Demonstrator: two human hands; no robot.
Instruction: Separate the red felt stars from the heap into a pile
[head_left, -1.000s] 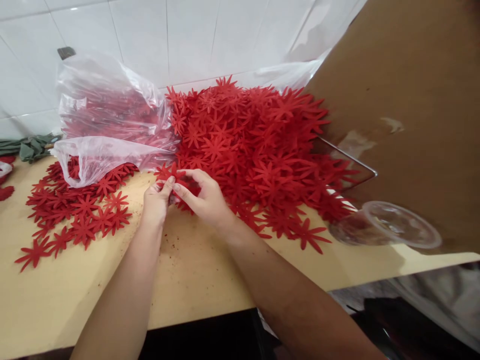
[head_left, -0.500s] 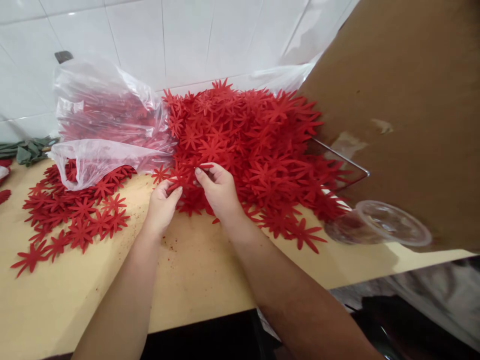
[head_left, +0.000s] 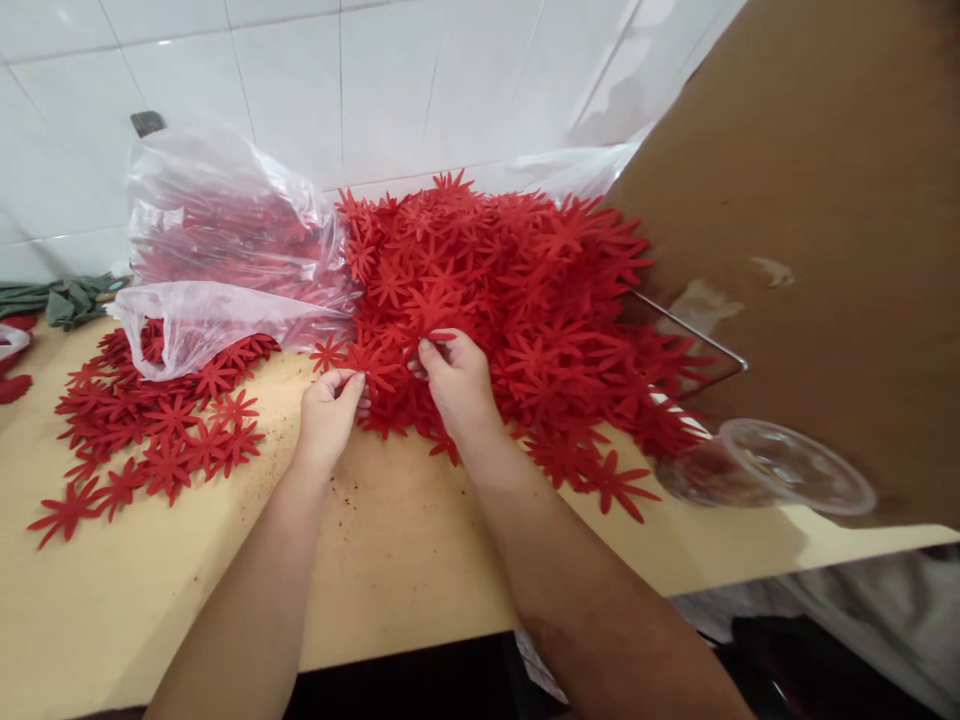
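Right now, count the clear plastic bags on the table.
2. One large bag stands against the tiled wall, filled with red cutouts. A smaller bag lies in front of it, over the loose flowers. Others may be hidden behind the pile.

Table [head_left: 390,560]: pale yellow-tan top, running from the left edge of the frame to lower right, its back edge against a white tiled wall, fine red specks scattered near centre.

Lying on it:
- Large heap of red flower cutouts [head_left: 510,300], centre to right of centre.
- Smaller spread of flat red cutouts [head_left: 150,430], left.
- Clear plastic bag [head_left: 217,260], upper left, holding more red pieces, its mouth resting over the left spread.
- Green bundle [head_left: 64,300], far left edge.
- Clear plastic cup [head_left: 772,465], on its side, right.
- Brown cardboard sheet [head_left: 817,220], upper right, standing tilted.
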